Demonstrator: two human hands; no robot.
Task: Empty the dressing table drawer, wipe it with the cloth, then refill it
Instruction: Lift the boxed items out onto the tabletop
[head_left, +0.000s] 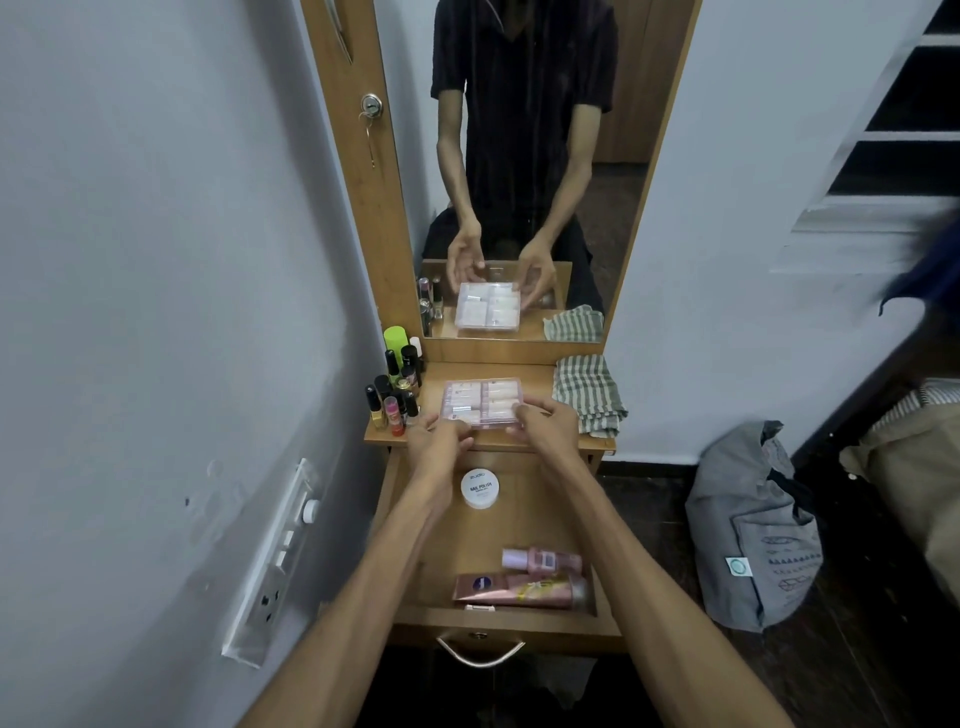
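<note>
**Clear box at the counter's front edge**

The drawer (519, 525) stands pulled out below the counter (431, 441), with a white jar (480, 488), a pink tube (519, 590) and a pink bottle (543, 560) inside. The cloth (589, 395) lies folded at the counter's right. The left hand (439, 439) and right hand (545, 423) each pinch a near corner of the box (480, 402). Small bottles (395, 389) cluster at left.

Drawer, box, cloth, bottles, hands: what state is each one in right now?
Drawer: pulled open, not yet empty.
Jar: in the drawer, lid on.
Pink bottle: lying flat in the drawer.
Tube: lying flat in the drawer.
Clear box: closed, on the tabletop, held at its near edge.
Cloth: folded, on the tabletop, untouched.
Small bottles: upright, capped.
Left hand: gripping the box.
Right hand: gripping the box.
</note>
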